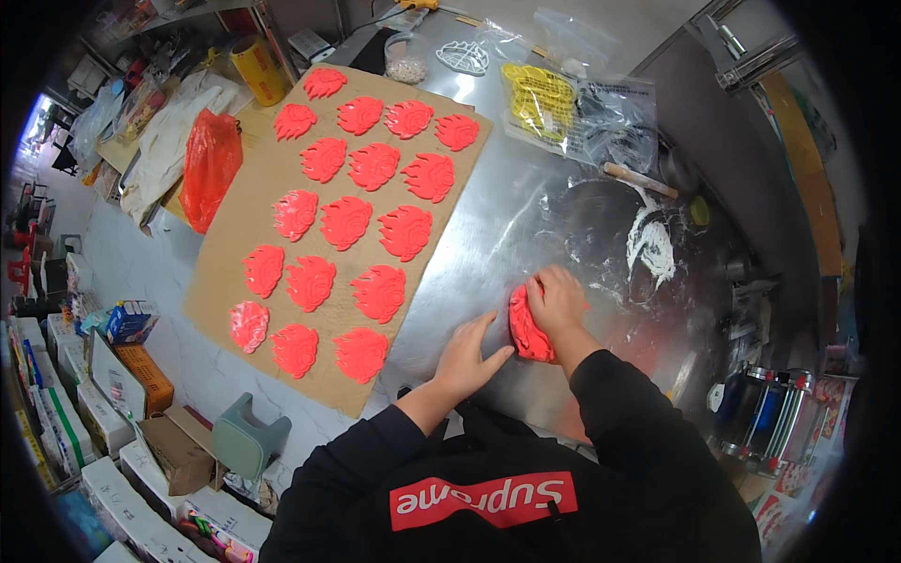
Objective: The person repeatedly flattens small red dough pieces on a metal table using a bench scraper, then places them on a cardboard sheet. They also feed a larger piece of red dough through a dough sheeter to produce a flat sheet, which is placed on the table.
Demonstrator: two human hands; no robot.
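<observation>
A lump of soft red dough (527,330) lies on the metal tabletop (469,281) close in front of me. Over its top and right side my right hand (560,302) is closed, fingers curled into it and partly hiding it. Just left of the lump, my left hand (465,357) holds nothing; its thumb and fingers are apart, the thumb pointing at the dough. To the left, a brown cardboard sheet (211,291) carries several flat red flame-edged shapes (408,232) with raised patterns, laid out in rough rows.
White powder (652,246) is smeared on the table at the right, below a wooden rolling pin (640,179). Farther back lie a bag with yellow pieces (540,101), a white openwork cutter (463,57) and a clear tub (405,58). A grey-green stool (249,436) stands lower left.
</observation>
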